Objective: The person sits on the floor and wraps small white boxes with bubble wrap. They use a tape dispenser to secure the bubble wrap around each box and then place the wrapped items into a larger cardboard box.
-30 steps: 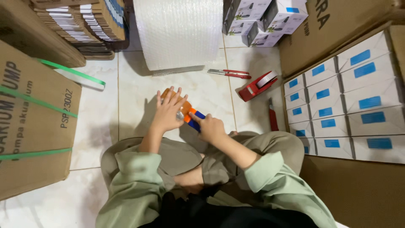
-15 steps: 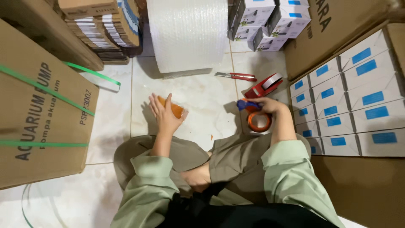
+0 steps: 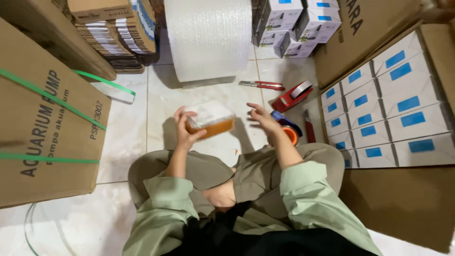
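I sit cross-legged on a pale tiled floor. My left hand (image 3: 185, 130) grips a small orange package wrapped in bubble wrap (image 3: 209, 119), held above the floor in front of my knees. My right hand (image 3: 262, 118) hovers to the right of the package with fingers spread and nothing in it. Just beyond that hand, on the floor, lies a blue tape dispenser with an orange-cored roll (image 3: 286, 129).
A big roll of bubble wrap (image 3: 208, 38) stands ahead. Red-handled scissors (image 3: 261, 85), a red tape dispenser (image 3: 292, 96) and a red cutter (image 3: 309, 129) lie to the right. Rows of white boxes with blue labels (image 3: 388, 114) fill an open carton; a large strapped carton (image 3: 42, 123) stands left.
My right hand has let go of the blue tape dispenser on the floor and come back toward the package. My left hand has lifted and turned the wrapped package.
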